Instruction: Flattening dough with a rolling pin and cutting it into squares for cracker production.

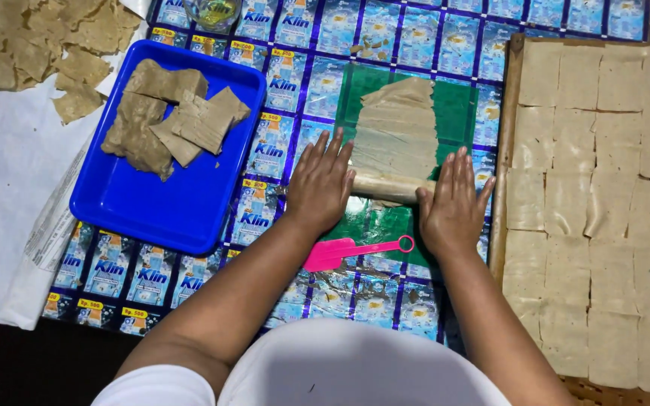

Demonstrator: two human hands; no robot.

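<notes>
My left hand (320, 186) and my right hand (453, 204) lie flat, palms down and fingers spread, on the two ends of a pale wooden rolling pin (385, 188), pressing on it rather than clasping it. The pin lies crosswise between them, its middle bare. Just beyond it, away from me, a thin beige sheet of rolled dough (396, 128) stretches over a green plastic mat (457, 113), its near edge touching the pin. The mat rests on a blue printed sachet sheet (265, 218) that covers the work surface. A pink plastic scraper (347, 250) lies near my wrists, towards the near edge. At the left edge sits a blue rectangular plastic tray (137, 207) holding brownish dough slabs (167, 116). Along the right edge, a wooden board (507, 150) carries pale cut dough squares (603, 210) laid in rows.
</notes>
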